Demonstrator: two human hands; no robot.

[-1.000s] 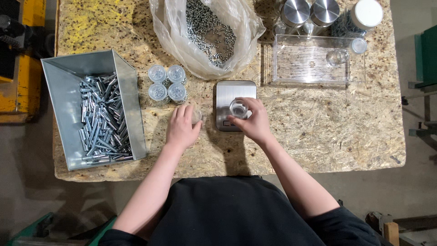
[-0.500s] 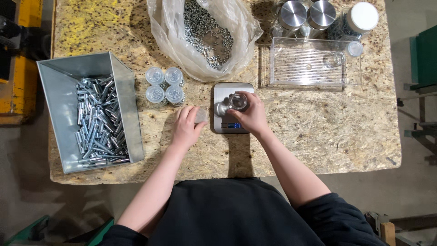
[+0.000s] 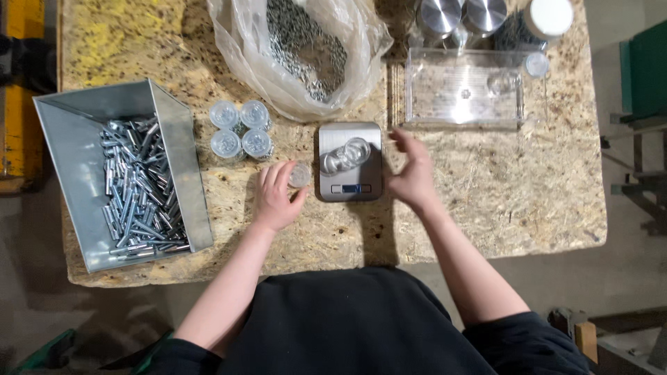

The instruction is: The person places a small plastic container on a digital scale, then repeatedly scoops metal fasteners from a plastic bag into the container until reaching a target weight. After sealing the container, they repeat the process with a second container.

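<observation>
A small clear jar (image 3: 345, 154) is seen lying on the steel platform of a kitchen scale (image 3: 350, 162), which is set near the middle of the speckled surface (image 3: 528, 187). The right hand (image 3: 411, 175) is held just beside the scale's right edge, its grip open with the fingers spread and nothing held; the hand is blurred. The left hand (image 3: 276, 197) is rested flat on the surface just left of the scale, and a small round clear lid (image 3: 300, 175) is touched by its fingertips, though whether the lid is pinched or merely touched cannot be told. Four capped clear jars (image 3: 241, 129) are grouped near the left hand, beyond it. A grey metal bin (image 3: 177, 160) filled with bolts is placed at the far left. A clear plastic bag (image 3: 236, 48) of small metal parts is spread behind the scale, and a clear plastic tray (image 3: 424, 87) is set behind the right hand.
</observation>
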